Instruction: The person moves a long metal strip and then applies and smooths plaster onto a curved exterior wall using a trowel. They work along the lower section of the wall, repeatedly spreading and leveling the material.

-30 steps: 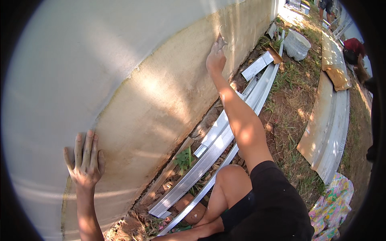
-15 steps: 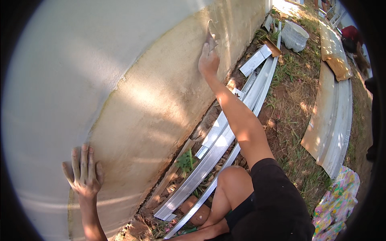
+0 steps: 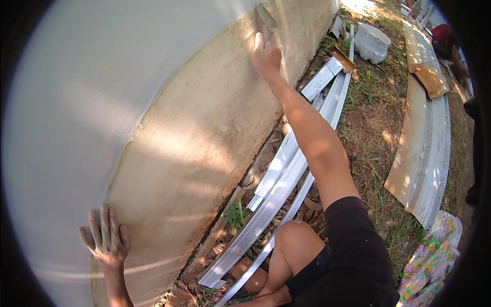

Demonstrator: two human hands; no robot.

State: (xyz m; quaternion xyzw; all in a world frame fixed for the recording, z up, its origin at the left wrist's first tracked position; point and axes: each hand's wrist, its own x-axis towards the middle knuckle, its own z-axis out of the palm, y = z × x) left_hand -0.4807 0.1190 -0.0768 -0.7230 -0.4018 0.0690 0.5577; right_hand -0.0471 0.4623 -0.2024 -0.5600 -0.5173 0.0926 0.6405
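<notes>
My left hand point(image 3: 107, 243) rests flat against the wall point(image 3: 184, 130), its dusty fingers spread, across the line where smooth pale grey meets rough tan. My right arm stretches far up along the same wall. At its end, my right hand point(image 3: 268, 57) is closed on a thin greyish-brown sheet, which looks like a piece of sandpaper point(image 3: 266, 19). The sheet lies against the wall near the upper end of the colour line. The fingers behind it are partly hidden.
Long metal channels point(image 3: 279, 192) lie along the wall's foot, beside my bent knee point(image 3: 296, 235). Right of them are a crumpled white tub point(image 3: 372, 43), long weathered panels point(image 3: 424, 148) and a flowered cloth point(image 3: 432, 253). Another person point(image 3: 445, 41) is at the upper right.
My right hand has moved slightly upward along the wall with the sheet. My left hand stays flat on the wall, appearing a little lower as the view shifts.
</notes>
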